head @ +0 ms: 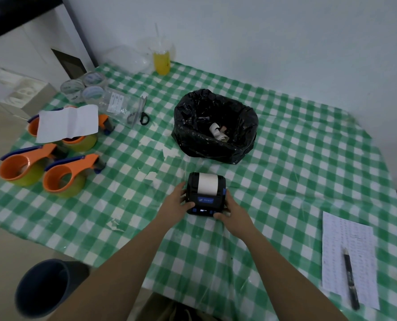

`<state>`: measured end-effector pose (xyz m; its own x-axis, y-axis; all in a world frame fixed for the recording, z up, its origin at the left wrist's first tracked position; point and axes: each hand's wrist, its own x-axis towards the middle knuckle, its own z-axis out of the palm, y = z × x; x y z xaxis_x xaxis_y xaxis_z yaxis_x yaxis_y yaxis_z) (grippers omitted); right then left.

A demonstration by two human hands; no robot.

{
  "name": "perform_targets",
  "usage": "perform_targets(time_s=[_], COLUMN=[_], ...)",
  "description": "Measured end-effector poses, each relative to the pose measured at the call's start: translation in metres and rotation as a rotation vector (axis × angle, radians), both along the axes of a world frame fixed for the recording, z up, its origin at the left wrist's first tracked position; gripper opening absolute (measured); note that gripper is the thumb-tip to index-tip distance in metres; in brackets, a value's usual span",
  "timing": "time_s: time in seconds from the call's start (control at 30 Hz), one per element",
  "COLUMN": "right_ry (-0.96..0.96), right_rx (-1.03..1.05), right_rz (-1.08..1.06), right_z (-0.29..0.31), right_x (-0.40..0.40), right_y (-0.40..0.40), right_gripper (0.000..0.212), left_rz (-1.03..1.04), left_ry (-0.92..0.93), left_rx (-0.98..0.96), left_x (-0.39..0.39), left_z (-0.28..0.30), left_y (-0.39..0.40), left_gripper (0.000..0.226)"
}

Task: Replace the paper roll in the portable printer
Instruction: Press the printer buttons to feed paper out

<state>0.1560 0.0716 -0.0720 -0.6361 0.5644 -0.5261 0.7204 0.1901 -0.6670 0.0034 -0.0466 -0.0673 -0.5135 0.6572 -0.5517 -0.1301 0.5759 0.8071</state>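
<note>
A small black portable printer [193, 188] with blue buttons and a lit display rests on the checked tablecloth in the middle of the table. White paper [208, 183] lies over its top, coming out of the slot. My left hand [175, 203] grips the printer's left side. My right hand [233, 212] grips its right front corner. Behind the printer stands a black bag [193, 126] with a used paper core and a curl of paper [219, 132] inside.
Orange tape dispensers [65, 174] and a folded white sheet [67, 122] lie at the left. Scissors [142, 112], clear tape rolls [86, 88] and a yellow drink [161, 60] stand farther back. A printed sheet [355, 239] with a pen [351, 279] is at the right. A dark bin [42, 288] stands below the table's left edge.
</note>
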Motion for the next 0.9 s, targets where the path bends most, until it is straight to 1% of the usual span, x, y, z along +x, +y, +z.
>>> perform_targets(time_s=[0.9], right_ry=[0.004], right_rx=[-0.014], right_rz=[-0.008], right_z=[-0.0021], right_x=[0.0004], right_y=[0.0007], right_gripper=[0.086], left_rz=[0.013], left_ry=[-0.004], left_rx=[0.006], left_x=[-0.0002], left_z=[-0.0012], left_y=[-0.0002], left_gripper=[0.072])
